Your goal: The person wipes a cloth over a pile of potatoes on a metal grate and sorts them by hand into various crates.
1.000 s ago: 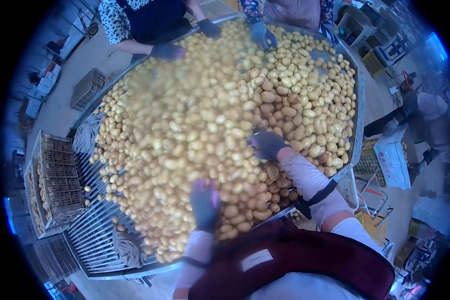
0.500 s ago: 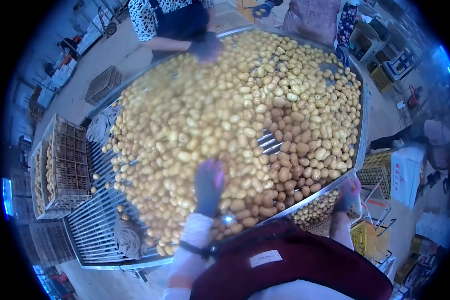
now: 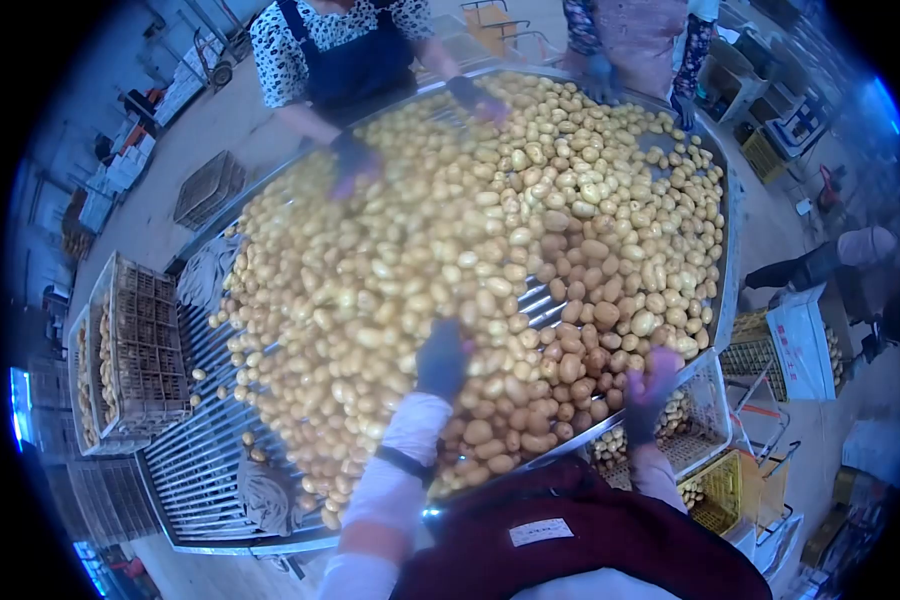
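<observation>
Potatoes (image 3: pixel 400 270) lie heaped over a slatted metal sorting table (image 3: pixel 195 500); a browner patch of potatoes (image 3: pixel 590 270) is at its right. My left hand (image 3: pixel 442 360), in a dark glove, reaches into the near middle of the heap, its fingers blurred among the potatoes. At the table's near right edge is my right hand (image 3: pixel 652 392), gloved with pinkish fingers, open with the fingers apart and nothing seen in it. Just below that hand, a pale plastic crate (image 3: pixel 705 430) partly filled with potatoes stands against the rim.
Across the table, one person's gloved hands (image 3: pixel 355 165) touch the potatoes; another person (image 3: pixel 635 45) stands at the far right edge. A crate of potatoes (image 3: pixel 145 350) sits at the left end beside a grey cloth (image 3: pixel 265 490). A yellow crate (image 3: pixel 720 490) is at the near right.
My right hand has risen from over the crate to the table rim. My left hand has shifted slightly right. The person opposite has spread their hands apart.
</observation>
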`<state>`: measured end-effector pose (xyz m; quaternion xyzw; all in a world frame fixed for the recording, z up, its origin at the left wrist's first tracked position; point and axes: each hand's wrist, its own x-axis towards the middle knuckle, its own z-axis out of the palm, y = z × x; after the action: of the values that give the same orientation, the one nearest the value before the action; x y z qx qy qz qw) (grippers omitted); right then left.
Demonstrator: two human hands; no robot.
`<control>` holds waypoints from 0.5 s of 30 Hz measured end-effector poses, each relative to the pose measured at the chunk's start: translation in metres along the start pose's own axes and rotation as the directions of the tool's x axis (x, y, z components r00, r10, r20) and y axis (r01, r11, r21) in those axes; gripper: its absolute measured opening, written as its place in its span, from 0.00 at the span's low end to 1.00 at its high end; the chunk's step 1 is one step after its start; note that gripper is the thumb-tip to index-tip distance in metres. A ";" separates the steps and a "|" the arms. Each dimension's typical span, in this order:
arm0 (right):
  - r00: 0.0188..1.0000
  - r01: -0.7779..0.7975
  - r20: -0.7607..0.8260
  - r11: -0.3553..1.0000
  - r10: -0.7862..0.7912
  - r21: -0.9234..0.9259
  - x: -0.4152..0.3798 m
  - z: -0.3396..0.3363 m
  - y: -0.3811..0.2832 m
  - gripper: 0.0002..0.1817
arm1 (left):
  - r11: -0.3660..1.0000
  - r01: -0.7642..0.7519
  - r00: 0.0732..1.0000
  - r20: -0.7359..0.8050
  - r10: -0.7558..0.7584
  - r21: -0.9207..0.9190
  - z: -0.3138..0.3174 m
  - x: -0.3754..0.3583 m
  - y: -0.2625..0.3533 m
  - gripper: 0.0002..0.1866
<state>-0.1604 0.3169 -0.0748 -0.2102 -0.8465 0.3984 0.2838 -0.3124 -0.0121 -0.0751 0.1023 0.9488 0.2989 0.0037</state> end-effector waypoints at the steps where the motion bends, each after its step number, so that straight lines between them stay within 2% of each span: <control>1: 0.977 0.082 0.188 0.991 -0.102 0.110 0.013 0.030 -0.039 0.26 | 0.999 0.027 1.000 0.012 -0.027 0.029 -0.006 -0.001 0.004 0.23; 2: 0.855 0.392 0.360 0.920 -0.372 0.018 0.026 0.057 -0.067 0.22 | 0.997 0.056 0.998 0.024 -0.058 0.057 -0.014 -0.003 0.009 0.23; 3: 0.694 0.520 0.509 0.843 -0.510 0.136 0.032 0.095 -0.076 0.17 | 0.993 0.088 0.995 0.037 -0.091 0.081 -0.020 -0.006 0.013 0.22; 5: 0.500 0.667 0.467 0.668 -0.729 0.329 0.033 0.145 -0.104 0.14 | 0.990 0.067 0.998 -0.002 -0.067 0.126 -0.031 -0.011 0.020 0.22; 8: 0.416 0.728 0.565 0.633 -0.713 0.263 0.047 0.183 -0.093 0.13 | 0.991 -0.019 0.999 -0.039 0.025 0.136 -0.026 -0.028 -0.011 0.23; 10: 0.447 0.690 0.650 0.699 -0.615 0.187 0.071 0.193 -0.075 0.11 | 0.992 0.009 0.999 -0.044 -0.004 0.124 -0.017 -0.037 -0.031 0.23; 11: 0.465 0.663 0.691 0.735 -0.554 0.143 0.080 0.193 -0.063 0.10 | 0.990 0.070 0.997 -0.023 -0.067 0.120 -0.025 -0.042 -0.026 0.23; 13: 0.564 0.731 0.626 0.679 -0.538 -0.075 0.107 0.186 -0.049 0.08 | 0.990 0.135 0.991 -0.010 -0.135 0.048 -0.035 -0.051 -0.020 0.23; 15: 0.670 0.695 0.481 0.706 -0.565 -0.139 0.130 0.184 -0.050 0.07 | 0.990 0.131 0.990 -0.044 -0.133 -0.057 -0.032 -0.051 -0.020 0.23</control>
<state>-0.3837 0.2608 -0.0902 0.1442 -0.9568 0.1693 0.1873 -0.2683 -0.0566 -0.0626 0.0319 0.9448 0.3260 0.0033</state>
